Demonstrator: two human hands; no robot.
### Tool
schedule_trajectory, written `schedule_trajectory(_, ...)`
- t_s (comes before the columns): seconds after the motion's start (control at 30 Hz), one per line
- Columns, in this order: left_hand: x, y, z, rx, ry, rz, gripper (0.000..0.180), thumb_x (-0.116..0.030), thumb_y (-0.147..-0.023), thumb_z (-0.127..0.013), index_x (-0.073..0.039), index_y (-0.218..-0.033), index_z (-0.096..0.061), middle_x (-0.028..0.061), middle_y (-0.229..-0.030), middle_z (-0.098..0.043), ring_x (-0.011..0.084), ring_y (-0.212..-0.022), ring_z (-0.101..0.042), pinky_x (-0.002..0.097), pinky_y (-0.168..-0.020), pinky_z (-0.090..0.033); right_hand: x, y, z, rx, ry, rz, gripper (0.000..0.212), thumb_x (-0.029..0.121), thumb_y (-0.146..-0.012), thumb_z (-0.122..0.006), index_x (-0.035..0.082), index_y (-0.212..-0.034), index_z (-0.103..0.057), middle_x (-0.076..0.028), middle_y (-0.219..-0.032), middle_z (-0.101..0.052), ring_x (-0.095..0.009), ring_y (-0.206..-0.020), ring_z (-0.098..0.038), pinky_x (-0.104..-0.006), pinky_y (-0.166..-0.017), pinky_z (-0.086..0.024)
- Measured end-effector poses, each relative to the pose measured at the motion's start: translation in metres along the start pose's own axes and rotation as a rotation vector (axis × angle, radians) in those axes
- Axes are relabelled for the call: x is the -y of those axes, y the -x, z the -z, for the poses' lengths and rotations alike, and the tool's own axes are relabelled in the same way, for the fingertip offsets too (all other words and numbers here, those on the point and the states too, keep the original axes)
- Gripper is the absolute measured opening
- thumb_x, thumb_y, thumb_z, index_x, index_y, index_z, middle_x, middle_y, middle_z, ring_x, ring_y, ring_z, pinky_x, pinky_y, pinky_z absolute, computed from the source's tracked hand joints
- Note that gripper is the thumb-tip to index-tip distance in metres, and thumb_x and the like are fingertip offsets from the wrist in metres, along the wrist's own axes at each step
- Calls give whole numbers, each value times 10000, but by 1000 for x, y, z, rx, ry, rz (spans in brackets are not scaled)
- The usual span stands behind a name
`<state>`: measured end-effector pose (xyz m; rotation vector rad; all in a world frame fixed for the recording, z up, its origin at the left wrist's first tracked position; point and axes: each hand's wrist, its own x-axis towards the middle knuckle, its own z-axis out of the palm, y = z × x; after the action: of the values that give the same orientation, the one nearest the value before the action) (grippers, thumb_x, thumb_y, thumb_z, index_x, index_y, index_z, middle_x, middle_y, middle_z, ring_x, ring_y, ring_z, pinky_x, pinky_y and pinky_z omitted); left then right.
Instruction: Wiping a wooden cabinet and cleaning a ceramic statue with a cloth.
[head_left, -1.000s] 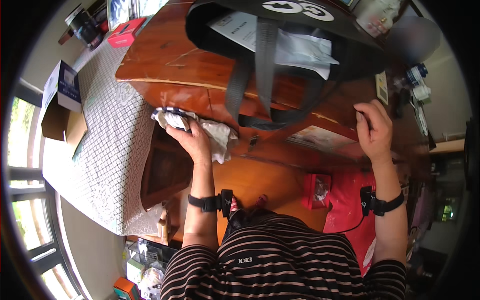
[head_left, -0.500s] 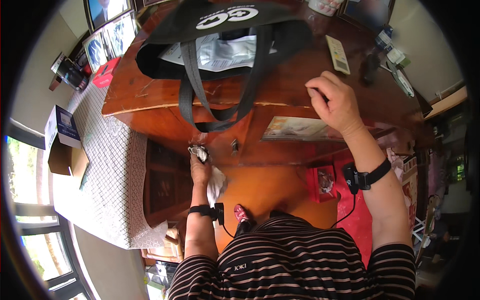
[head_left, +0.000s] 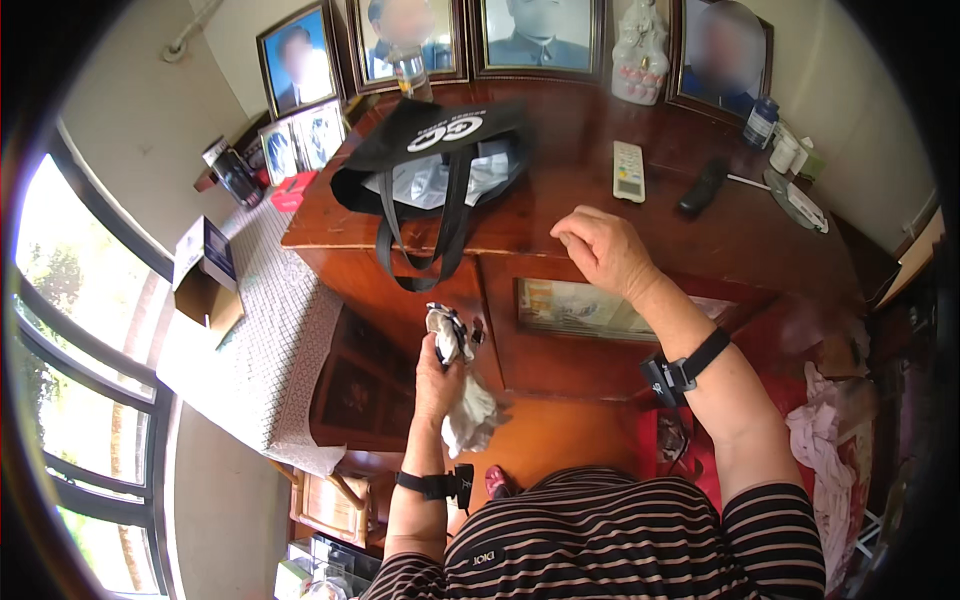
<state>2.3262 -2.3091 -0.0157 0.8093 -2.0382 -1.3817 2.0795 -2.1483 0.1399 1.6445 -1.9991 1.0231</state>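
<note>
**Cloth pressed to the front of the wooden cabinet**

The left hand (head_left: 437,372) is clenched around a crumpled white cloth (head_left: 466,410); one bunched end with a dark striped edge sticks up above the fingers, the rest hangs loose below the palm. The cloth sits against or just in front of the dark red-brown cabinet front (head_left: 520,350), at about 7 o'clock from the framed picture panel (head_left: 580,305) set in it. Whether it actually touches the wood cannot be told from here.

The right hand (head_left: 603,250) rests on the front edge of the cabinet top (head_left: 700,235), fingers curled loosely, grasping nothing; it looks like a bracing hand.

On the top, at 11 o'clock from the right hand, lies a black tote bag (head_left: 430,150) with papers inside, its straps drooping over the edge towards the cloth. A white remote control (head_left: 628,171) lies at 12 o'clock and a black remote (head_left: 702,187) at 1 o'clock. Framed portraits (head_left: 540,35) stand along the back.

By the look of it, the step in hand is wiping the vertical front below the top edge. A further stroke would call for firm, flat contact and for keeping the cloth clear of the hanging straps, which could drag the bag.
</note>
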Motion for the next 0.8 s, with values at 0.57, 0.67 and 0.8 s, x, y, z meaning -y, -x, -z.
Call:
schedule_trajectory(0.57,-72,-43,-70,-301,-336,-411,421,-17,-772,-635,-39,-1161,-475,202,-1085,-504,451,-987,-541,488,-789,-478,-67,95,117,-225,106,-188,64,-5,-819,-630,44,-856,-649,-110,-821,-670,-277,-691,-664,-344,-600,-515)
schedule_trajectory(0.67,-52,-51,-78,-368,-396,-459,389,-34,-744,-652,-32,-1097,-489,193,-1082,-513,447,-930,-571,484,-725,-505,-62,89,114,-168,171,-232,59,31,-798,-646,67,-844,-654,-86,-809,-664,-268,-676,-657,-342,-588,-513)
schedule_trajectory(0.8,-28,-55,-87,-420,-429,-498,387,-39,-715,-643,-14,-1074,-502,210,-1051,-520,452,-907,-572,485,-710,-507,-61,88,115,-141,181,-261,42,60,-791,-667,77,-826,-652,-75,-767,-634,-257,-623,-629,-340,-555,-492)
